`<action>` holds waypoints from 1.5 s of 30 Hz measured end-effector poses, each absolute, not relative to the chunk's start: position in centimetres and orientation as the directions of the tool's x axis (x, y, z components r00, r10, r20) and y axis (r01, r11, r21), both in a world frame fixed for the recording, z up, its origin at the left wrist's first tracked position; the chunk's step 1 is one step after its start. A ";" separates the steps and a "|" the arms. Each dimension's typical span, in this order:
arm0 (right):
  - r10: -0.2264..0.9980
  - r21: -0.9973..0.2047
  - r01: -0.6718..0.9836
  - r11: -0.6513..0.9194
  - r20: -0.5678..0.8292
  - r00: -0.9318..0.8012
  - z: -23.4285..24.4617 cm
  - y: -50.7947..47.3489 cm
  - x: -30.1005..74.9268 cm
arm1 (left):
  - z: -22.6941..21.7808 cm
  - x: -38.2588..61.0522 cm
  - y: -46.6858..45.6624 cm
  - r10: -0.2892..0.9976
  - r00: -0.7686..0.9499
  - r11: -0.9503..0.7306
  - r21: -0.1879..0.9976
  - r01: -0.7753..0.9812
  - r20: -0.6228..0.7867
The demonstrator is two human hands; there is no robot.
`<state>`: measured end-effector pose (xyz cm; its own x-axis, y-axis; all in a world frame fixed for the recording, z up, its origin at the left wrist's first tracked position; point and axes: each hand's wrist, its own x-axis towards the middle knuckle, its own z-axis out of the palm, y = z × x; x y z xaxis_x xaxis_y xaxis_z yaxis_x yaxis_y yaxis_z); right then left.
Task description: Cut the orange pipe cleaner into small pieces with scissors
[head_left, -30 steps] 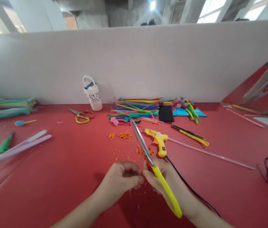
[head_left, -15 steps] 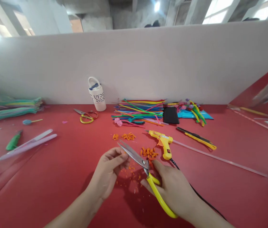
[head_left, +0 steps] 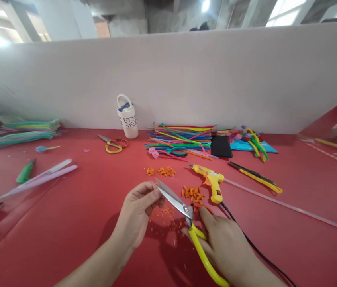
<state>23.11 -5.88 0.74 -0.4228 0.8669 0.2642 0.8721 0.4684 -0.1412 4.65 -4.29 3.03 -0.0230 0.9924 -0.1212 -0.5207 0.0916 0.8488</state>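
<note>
My right hand (head_left: 226, 243) grips a pair of scissors (head_left: 173, 196) with one yellow handle and one orange-red handle. Their blades point up and left, nearly together, and the tips reach the fingers of my left hand (head_left: 140, 209). That hand is closed in a pinch on a small orange piece (head_left: 157, 183), mostly hidden by the fingertips and blades. Beyond the blades lie small piles of orange cut pieces (head_left: 166, 172), with a further pile (head_left: 192, 193) just right of the scissors. Fine orange trimmings (head_left: 168, 217) are scattered on the red table below the blades.
A yellow glue gun (head_left: 212, 181) with a black cord lies right of the piles, a craft knife (head_left: 255, 176) beyond it. Colored pipe cleaners (head_left: 183, 137), a black phone (head_left: 221, 146) and a white tumbler (head_left: 128, 119) line the pale partition. Other scissors (head_left: 113, 144) lie left.
The view has turned slightly left, so the table items appear farther right. Both hands keep nearly the same pose around the scissors and the orange piece.
</note>
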 end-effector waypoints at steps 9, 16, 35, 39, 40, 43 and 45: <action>0.833 -0.097 0.861 0.500 0.326 -0.447 0.4 -5.8 23.2 | 2.8 4.5 -4.3 0.992 -0.018 0.096 0.849 -0.519 -0.123; 0.814 -0.091 0.849 0.520 0.354 -0.461 0.6 -5.8 23.1 | 3.0 4.6 -4.3 0.993 -0.007 0.096 0.857 -0.506 -0.116; 0.817 -0.078 0.863 0.499 0.374 -0.439 0.2 -5.8 23.4 | 3.1 4.4 -4.2 0.995 -0.035 0.068 0.885 -0.461 -0.094; 0.870 -0.160 0.877 0.454 0.293 -0.397 0.2 -5.5 23.5 | 3.2 4.3 -4.2 0.995 -0.032 0.069 0.888 -0.455 -0.094; 0.891 -0.214 0.877 0.431 0.252 -0.377 0.3 -5.5 23.5 | 3.2 4.3 -4.2 0.995 -0.023 0.078 0.886 -0.457 -0.099; 0.936 -0.421 0.836 0.351 0.126 -0.329 1.1 -5.4 23.5 | 3.0 4.6 -4.3 0.989 0.051 0.146 0.870 -0.471 -0.138; 0.942 -0.575 0.757 0.311 0.081 -0.326 1.6 -5.4 23.4 | 2.8 5.0 -4.5 0.976 0.132 0.214 0.853 -0.477 -0.172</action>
<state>23.41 -5.40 1.64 -0.3259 0.9420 0.0807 0.7568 0.3110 -0.5749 4.96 -4.48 2.79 0.1316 0.9763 -0.1720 -0.4765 0.2145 0.8526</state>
